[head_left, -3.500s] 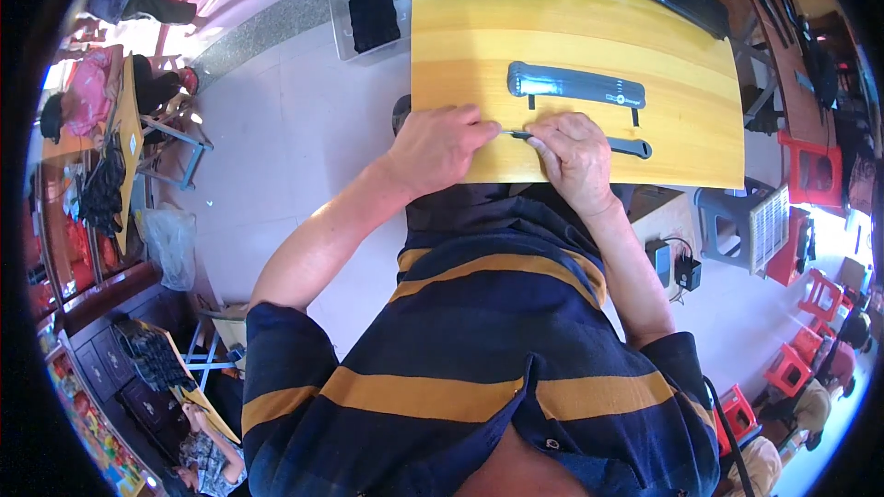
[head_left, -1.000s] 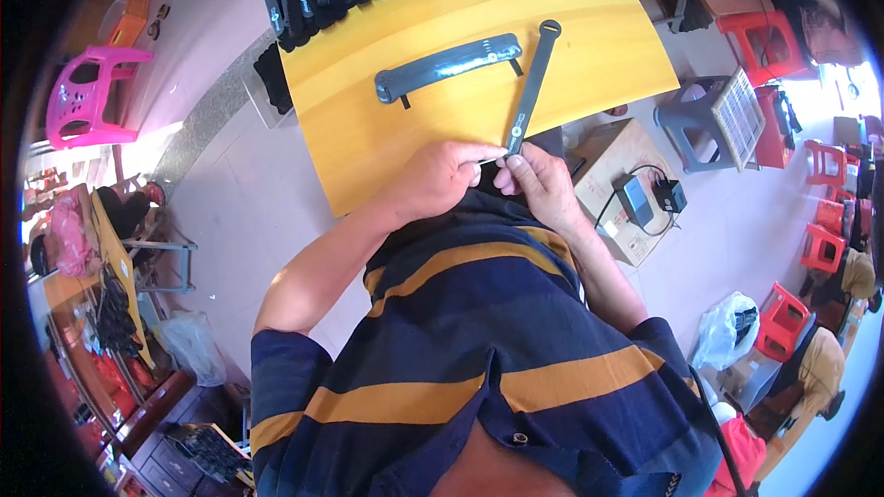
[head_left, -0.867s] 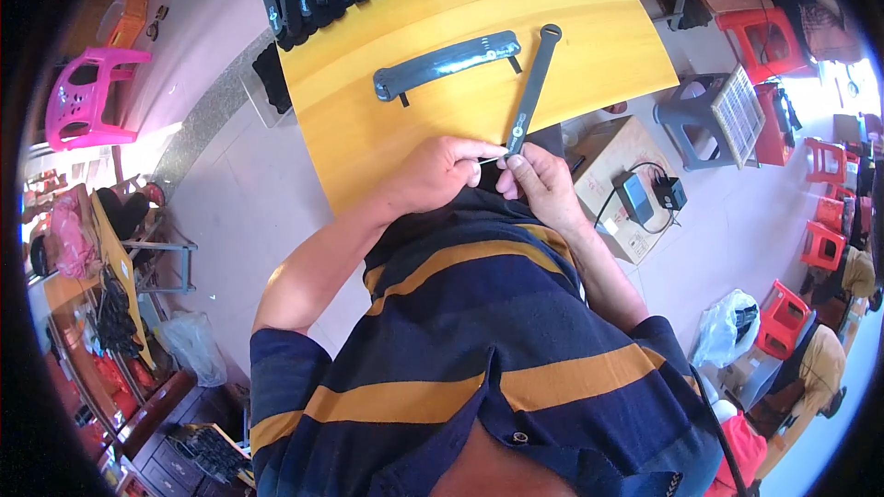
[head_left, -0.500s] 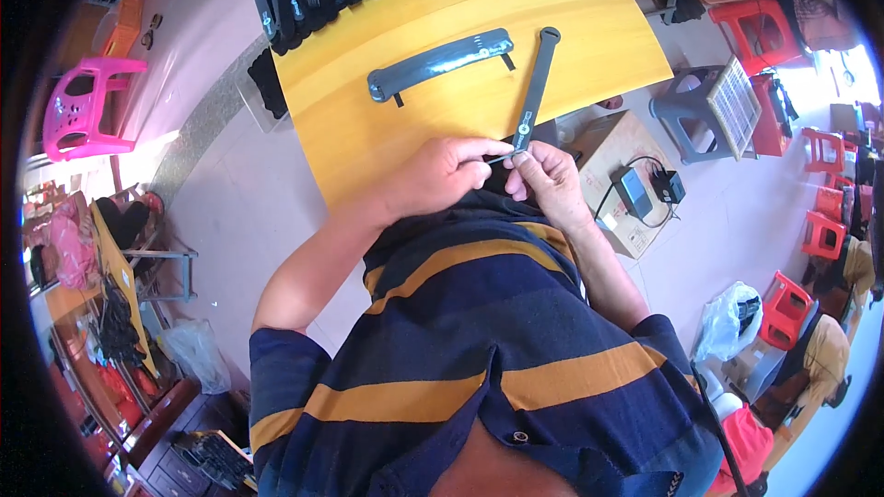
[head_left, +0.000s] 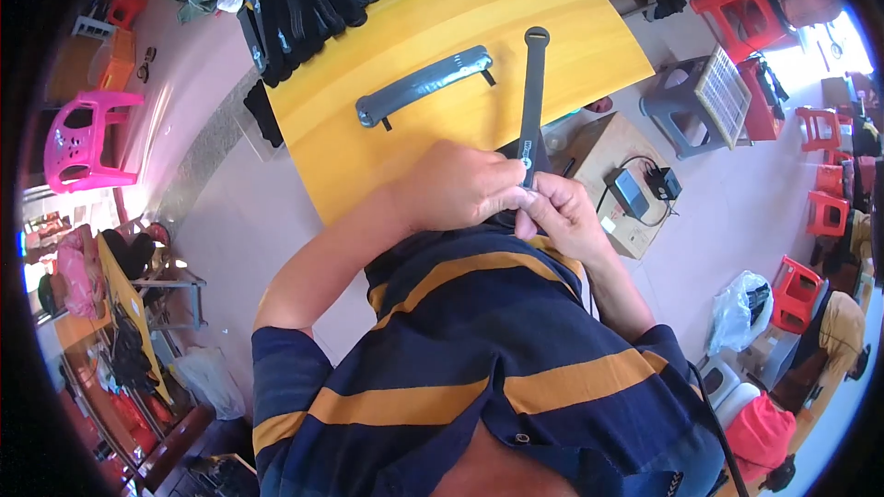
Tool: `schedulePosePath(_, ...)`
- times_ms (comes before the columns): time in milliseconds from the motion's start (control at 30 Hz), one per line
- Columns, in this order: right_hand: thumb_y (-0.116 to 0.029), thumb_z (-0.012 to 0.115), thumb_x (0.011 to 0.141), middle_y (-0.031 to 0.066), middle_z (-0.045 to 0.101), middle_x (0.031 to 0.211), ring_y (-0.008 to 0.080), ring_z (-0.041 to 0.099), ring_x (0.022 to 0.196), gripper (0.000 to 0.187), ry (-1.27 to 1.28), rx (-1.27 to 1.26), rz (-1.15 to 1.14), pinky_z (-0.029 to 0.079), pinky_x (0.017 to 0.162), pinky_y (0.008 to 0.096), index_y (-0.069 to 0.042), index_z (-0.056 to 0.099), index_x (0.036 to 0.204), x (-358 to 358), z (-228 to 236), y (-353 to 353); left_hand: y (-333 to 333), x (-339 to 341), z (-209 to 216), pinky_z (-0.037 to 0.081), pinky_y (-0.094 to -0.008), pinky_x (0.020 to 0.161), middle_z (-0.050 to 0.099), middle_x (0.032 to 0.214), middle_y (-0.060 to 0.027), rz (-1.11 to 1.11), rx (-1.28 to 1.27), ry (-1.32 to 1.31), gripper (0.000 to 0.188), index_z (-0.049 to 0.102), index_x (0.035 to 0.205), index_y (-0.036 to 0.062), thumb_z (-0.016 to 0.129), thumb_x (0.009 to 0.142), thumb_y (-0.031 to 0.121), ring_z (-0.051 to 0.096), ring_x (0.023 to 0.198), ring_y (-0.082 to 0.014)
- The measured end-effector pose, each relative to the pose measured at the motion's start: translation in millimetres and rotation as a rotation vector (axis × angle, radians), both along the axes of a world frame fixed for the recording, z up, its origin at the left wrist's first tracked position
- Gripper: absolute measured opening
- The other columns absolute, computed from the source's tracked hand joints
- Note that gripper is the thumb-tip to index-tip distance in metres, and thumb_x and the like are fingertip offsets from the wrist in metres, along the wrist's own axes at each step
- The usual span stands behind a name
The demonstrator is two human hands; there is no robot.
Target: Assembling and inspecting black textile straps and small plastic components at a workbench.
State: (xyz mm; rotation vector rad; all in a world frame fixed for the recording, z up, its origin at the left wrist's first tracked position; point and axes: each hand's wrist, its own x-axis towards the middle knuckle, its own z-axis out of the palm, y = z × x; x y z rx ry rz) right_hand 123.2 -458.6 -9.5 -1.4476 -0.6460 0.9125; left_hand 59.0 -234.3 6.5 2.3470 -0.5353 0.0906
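Pinching the dark strap at its near end, left hand and right hand both closed on it, mid-frame over the yellow surface; worth keeping it straight and steady.

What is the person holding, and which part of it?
Both hands, left hand and right hand, pinch the near end of a long dark strap. The rest of it lies out across the yellow table.

Pink chair, pale sunlit floor
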Motion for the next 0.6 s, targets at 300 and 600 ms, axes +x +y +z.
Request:
schedulePosePath(300, -0.014, 0.056, 0.109, 0.0042, 0.071, 0.071, 0.0099, 0.070, 0.066, 0.024, -0.095, 0.001, -0.052, 0.056, 0.062, 0.0267, -0.001, 0.065, 0.090, 0, 13, -4, -19, 1, 24, 0.052, -0.0428, 0.058, 0.063, 0.073, -0.0097, 0.032, 0.149, -0.186, 0.020, 0.056, 0.085, 0.0090, 0.071, 0.090, 0.021, 0.067, 0.067, -0.0308)
schedulePosePath(600, -0.013, 0.057, 0.107, 0.0053, 0.072, 0.071, 0.0126, 0.072, 0.066, 0.022, -0.103, 0.057, 0.101, 0.056, 0.061, 0.0277, 0.000, 0.068, 0.093, 5, 23, -11, -18, 4, 25, 0.045, -0.0375, 0.053, 0.055, 0.063, -0.0062, -0.055, -0.375, 0.191, 0.017, 0.053, 0.075, 0.0061, 0.059, 0.092, 0.009, 0.060, 0.058, -0.0226)
